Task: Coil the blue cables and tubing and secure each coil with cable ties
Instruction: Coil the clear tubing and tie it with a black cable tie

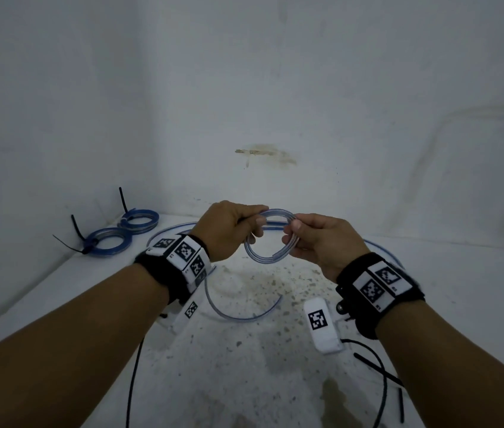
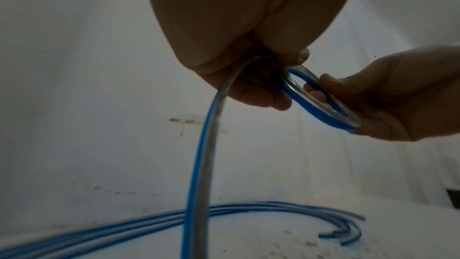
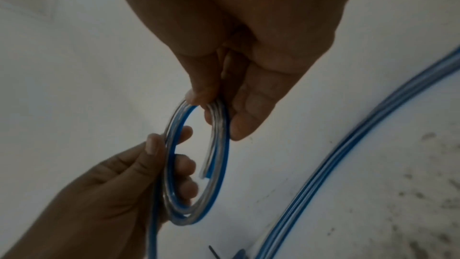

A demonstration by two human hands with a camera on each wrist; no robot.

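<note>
A small coil of clear, blue-striped tubing (image 1: 270,239) hangs in the air between both hands. My left hand (image 1: 232,230) grips the coil's left side with curled fingers. My right hand (image 1: 312,233) pinches its right side between thumb and fingers. In the left wrist view the coil (image 2: 321,105) sits between the two hands, and a loose tail of the tubing (image 2: 199,164) drops from my left hand down to the surface. The right wrist view shows the coil (image 3: 199,164) edge-on, a cut end lying inside the loop.
Two finished blue coils (image 1: 121,236) with black cable ties lie at the back left. Loose blue tubing (image 1: 244,313) curves over the stained white surface below my hands. Black cable ties (image 1: 377,366) lie at the front right. White walls close in behind and at both sides.
</note>
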